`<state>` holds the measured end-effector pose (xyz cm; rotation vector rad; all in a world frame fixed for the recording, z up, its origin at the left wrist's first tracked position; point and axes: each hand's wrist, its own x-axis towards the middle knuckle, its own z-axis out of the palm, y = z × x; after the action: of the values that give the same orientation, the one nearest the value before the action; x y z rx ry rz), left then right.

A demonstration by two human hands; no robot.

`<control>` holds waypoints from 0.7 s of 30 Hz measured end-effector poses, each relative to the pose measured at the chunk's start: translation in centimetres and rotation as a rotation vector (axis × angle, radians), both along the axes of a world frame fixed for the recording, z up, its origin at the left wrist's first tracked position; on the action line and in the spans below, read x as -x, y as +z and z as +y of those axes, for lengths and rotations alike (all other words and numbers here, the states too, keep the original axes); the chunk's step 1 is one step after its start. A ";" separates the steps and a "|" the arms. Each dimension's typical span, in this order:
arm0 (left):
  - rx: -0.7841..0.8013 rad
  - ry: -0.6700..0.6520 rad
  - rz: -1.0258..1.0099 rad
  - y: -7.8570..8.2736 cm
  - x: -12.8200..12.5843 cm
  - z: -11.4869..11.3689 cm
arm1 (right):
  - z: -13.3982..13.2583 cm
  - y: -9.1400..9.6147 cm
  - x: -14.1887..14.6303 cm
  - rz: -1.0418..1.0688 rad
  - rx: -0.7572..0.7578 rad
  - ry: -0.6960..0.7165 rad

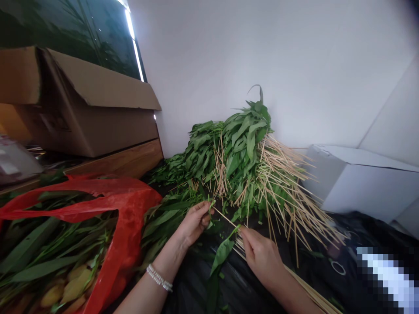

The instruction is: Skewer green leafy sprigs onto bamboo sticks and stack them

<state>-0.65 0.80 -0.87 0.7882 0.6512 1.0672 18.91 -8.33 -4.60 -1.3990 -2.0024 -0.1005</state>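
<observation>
A thin wooden stick (224,216) runs between my two hands. My left hand (196,222) is closed in a pinch at its far end, where a bit of green stem shows at the fingertips. Closed around the near part of the stick, my right hand (262,255) also grips a leafy green stem (223,253), whose long leaf hangs down over the black sheet (242,283). Just beyond the hands lies a heap of leafy greens (242,135) with many thin sticks (291,187) poking out to the right. More loose sticks (307,288) lie beneath my right forearm.
On the left, a red plastic bag (127,231) holds long-leaved stems (42,244). Behind it, an opened cardboard box (114,128) rests on a wooden surface (121,163). A white box (369,187) stands at the right, against a pale wall (203,56).
</observation>
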 end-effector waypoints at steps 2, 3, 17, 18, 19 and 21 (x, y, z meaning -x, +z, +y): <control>0.059 -0.043 -0.055 -0.1 0.1 0.0 | 0.0 -0.1 0.0 -0.006 0.002 0.006; 0.078 -0.061 -0.076 -0.1 0.1 0.0 | 0.0 -0.1 0.1 -0.006 0.002 0.010; 0.045 -0.035 -0.066 -0.5 -0.3 0.0 | 0.0 -0.1 0.4 0.028 -0.005 0.002; 0.054 -0.038 -0.067 -0.5 -0.3 0.0 | 0.0 -0.1 0.4 0.035 0.004 0.005; 0.066 -0.046 -0.070 -0.5 -0.4 -0.1 | 0.0 -0.1 0.4 0.042 0.012 0.009; 0.085 -0.067 -0.078 -0.5 -0.4 -0.2 | 0.0 -0.1 0.5 0.054 0.026 0.018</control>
<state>-0.28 0.64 -1.38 0.6873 0.5961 0.9978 18.42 -8.35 -4.73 -1.3855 -1.9774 -0.0286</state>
